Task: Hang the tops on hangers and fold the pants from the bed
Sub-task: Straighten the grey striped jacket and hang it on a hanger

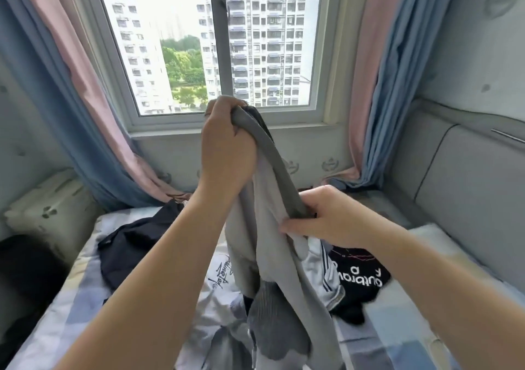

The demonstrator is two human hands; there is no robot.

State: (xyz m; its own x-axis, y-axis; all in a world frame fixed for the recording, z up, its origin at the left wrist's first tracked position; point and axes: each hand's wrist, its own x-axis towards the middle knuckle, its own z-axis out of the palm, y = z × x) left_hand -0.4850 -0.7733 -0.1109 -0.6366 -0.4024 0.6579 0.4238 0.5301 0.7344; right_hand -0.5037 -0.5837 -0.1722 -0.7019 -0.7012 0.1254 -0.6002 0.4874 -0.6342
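From the head camera, looking down over the bed, the person holds a light grey knit garment with a darker grey ribbed band up in front of the window. The left hand is raised high and closed in a fist, its fingers wrapped tightly round the upper end of the ribbed band. The right hand sits lower and to the right, its fingers curled in and pinching the band's lower end along with a fold of the pale cloth. The band runs taut on a slant between the two hands, and the rest of the garment hangs down in loose folds, its lower part reaching the heap on the bed.

The bed's pastel patchwork sheet carries more clothes. A dark navy garment lies crumpled on the left, beyond the left forearm. A white garment with black script lettering lies in the middle, partly behind the hanging grey cloth. Just right of it is a white piece with dark stripes, touching a black garment with white printed letters under the right wrist.

Pink-and-blue curtains frame the window, and a grey padded headboard lines the right side.
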